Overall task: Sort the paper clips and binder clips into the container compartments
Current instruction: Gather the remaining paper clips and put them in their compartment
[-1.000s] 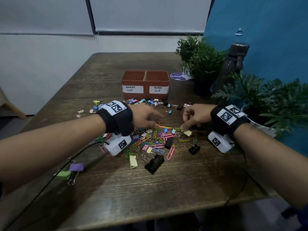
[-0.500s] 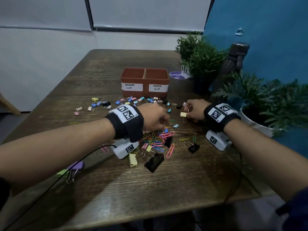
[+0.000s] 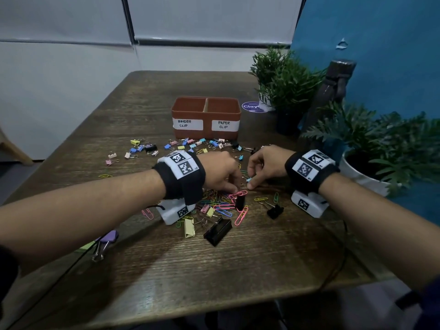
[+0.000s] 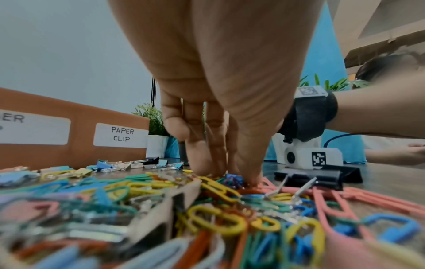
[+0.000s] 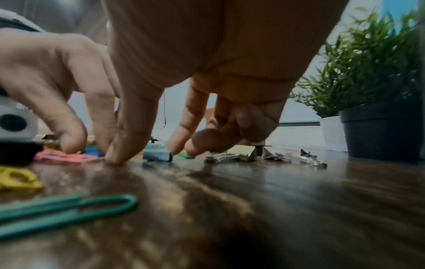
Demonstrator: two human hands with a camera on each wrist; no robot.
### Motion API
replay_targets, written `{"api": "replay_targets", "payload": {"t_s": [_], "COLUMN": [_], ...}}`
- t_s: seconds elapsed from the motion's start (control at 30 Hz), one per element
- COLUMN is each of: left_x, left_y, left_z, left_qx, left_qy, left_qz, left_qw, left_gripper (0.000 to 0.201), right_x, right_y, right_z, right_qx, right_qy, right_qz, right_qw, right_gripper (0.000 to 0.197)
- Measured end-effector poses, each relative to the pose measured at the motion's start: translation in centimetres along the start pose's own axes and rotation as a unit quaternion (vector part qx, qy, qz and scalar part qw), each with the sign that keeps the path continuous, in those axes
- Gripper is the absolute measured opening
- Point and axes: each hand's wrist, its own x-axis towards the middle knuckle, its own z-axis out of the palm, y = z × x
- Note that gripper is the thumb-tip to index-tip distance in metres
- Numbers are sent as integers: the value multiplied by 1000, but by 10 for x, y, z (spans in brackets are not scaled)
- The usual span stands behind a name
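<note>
I am seeing my left hand pinching paper clips in the heap on the tabletop before the container; right of it, my right hand fingers are closing around a small blue binder clip.

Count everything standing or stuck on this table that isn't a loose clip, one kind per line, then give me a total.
Container: 1
Potted plants: 3 that I can make out (two white pots, one black)
Dark bottle: 1
Round blue sticker: 1
Total: 6
</note>
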Motion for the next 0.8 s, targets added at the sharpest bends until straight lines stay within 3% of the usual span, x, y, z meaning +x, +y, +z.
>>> {"api": "replay_targets", "payload": {"t_s": [0.17,0.33,0.5,0.63,0.8], "left_x": [-10,-7,-12,-14,0], "left_y": [-6,-9,-4,-8,-45], "left_z": [-4,-1,2,-9,-28], "left_qx": [5,6,31,-110,-156], "left_qy": [-9,11,43,68,158], "left_qz": [27,35,44,-35,-142], "left_qw": [1000,999,998,991,965], "left_gripper": [29,22,13,4,9], "right_x": [1,0,2,10,22], "right_y": [-1,2,2,11,19], "right_z": [0,-2,0,-4,-6], "right_qx": [15,58,54,58,17], "right_qy": [-4,-5,50,167,215], "right_qz": [-3,2,-3,37,83], "right_qw": [1000,998,997,984,973], "right_gripper": [34,12,3,4,2]}}
